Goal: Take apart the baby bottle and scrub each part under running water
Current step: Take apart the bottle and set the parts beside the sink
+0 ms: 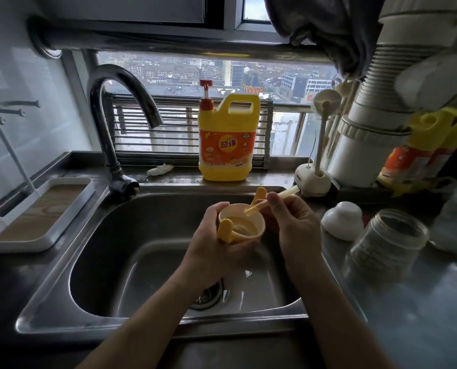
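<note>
Over the steel sink (110, 262), my left hand (216, 251) grips the yellow bottle collar (242, 222), its open side up and its two yellow handles sticking out. My right hand (294, 225) pinches a thin pale-yellow brush stick (270, 202) whose tip reaches into the collar. On the counter to the right, the clear bottle body (389, 249) lies on its side beside the white cap (341, 221). No water runs from the dark faucet (120, 107).
A yellow dish-soap jug (226, 137) stands on the sill behind the sink. A white brush stand (313, 179) with a bottle brush sits at the back right. A white drying tray (38, 211) lies on the left counter. Yellow bottles and a white pipe crowd the far right.
</note>
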